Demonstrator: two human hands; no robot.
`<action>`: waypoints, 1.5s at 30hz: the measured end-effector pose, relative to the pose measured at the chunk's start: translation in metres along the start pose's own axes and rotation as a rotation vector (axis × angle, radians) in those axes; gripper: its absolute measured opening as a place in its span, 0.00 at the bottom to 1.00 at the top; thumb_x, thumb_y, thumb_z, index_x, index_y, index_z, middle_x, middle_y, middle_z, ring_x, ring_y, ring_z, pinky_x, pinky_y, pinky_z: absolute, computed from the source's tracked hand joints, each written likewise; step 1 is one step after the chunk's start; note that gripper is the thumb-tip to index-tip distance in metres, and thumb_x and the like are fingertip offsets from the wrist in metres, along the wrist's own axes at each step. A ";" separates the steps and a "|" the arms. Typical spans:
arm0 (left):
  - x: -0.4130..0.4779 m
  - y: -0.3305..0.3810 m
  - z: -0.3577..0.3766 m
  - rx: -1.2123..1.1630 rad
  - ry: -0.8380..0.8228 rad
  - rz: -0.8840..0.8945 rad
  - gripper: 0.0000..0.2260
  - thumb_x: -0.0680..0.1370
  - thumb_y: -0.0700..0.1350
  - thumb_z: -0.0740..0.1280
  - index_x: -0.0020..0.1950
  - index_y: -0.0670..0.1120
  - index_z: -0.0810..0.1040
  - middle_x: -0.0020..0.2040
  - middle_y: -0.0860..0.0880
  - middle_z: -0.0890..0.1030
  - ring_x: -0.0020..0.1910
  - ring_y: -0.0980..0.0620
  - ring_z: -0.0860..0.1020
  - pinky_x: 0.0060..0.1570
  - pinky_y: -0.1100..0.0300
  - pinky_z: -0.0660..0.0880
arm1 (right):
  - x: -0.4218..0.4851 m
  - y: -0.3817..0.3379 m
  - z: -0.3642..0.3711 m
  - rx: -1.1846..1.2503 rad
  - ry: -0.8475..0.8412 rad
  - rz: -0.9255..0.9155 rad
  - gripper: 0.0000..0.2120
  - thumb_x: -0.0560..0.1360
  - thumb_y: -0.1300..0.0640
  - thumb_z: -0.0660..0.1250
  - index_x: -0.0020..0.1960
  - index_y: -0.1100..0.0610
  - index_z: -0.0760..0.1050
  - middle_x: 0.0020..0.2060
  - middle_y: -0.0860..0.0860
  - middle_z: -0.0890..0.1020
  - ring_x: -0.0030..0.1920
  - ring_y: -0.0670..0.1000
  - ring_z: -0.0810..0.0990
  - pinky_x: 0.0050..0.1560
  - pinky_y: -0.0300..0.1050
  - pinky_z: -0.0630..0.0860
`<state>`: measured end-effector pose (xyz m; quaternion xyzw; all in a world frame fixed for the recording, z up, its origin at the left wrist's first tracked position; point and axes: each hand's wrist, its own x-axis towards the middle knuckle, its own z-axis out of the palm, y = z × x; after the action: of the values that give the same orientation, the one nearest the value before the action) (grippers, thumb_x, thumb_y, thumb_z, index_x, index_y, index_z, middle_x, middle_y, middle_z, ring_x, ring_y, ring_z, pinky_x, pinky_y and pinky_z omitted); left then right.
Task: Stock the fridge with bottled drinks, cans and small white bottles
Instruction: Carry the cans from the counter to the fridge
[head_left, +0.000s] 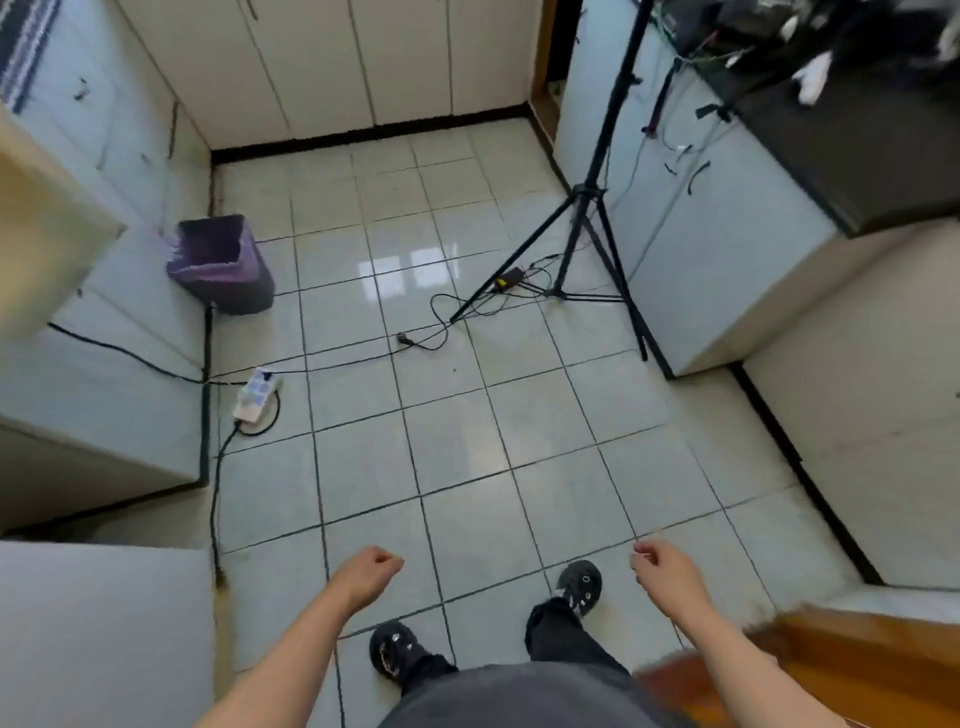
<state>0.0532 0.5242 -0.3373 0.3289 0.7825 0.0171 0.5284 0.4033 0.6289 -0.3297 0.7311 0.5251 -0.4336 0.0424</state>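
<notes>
I am looking down at a pale tiled floor in a narrow room. My left hand hangs in front of me above the tiles, its fingers loosely curled and holding nothing. My right hand hangs at the same height, also loosely curled and holding nothing. No bottles or cans are in view. A white appliance top at the lower left could be the fridge, though I cannot tell. My two dark shoes stand on the tiles below my hands.
A black tripod stands at the right with cables trailing over the floor. A white power strip lies by the left cabinets. A purple-lined bin sits further back. A wooden surface is at my right.
</notes>
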 end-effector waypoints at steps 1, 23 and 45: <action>0.006 0.020 0.015 0.053 -0.027 -0.010 0.14 0.79 0.45 0.60 0.34 0.47 0.64 0.34 0.45 0.69 0.30 0.50 0.67 0.35 0.57 0.60 | 0.006 0.022 -0.013 0.024 -0.001 0.045 0.14 0.78 0.57 0.62 0.62 0.59 0.74 0.56 0.56 0.80 0.53 0.56 0.79 0.53 0.45 0.72; 0.145 0.513 0.226 0.589 -0.303 0.337 0.11 0.81 0.46 0.58 0.52 0.40 0.76 0.53 0.40 0.80 0.53 0.42 0.77 0.56 0.53 0.74 | 0.116 0.257 -0.212 0.987 0.367 0.687 0.05 0.79 0.58 0.59 0.52 0.54 0.73 0.42 0.51 0.81 0.45 0.53 0.81 0.46 0.46 0.74; 0.101 1.016 0.460 0.209 -0.393 1.130 0.07 0.80 0.45 0.62 0.47 0.55 0.77 0.45 0.54 0.82 0.45 0.58 0.80 0.47 0.65 0.74 | 0.262 0.309 -0.595 1.157 0.960 0.445 0.06 0.79 0.56 0.62 0.52 0.47 0.75 0.46 0.45 0.80 0.49 0.44 0.78 0.43 0.31 0.70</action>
<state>0.9206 1.2256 -0.2427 0.7406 0.3722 0.1571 0.5369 1.0215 0.9913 -0.2596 0.8326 0.0177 -0.2562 -0.4908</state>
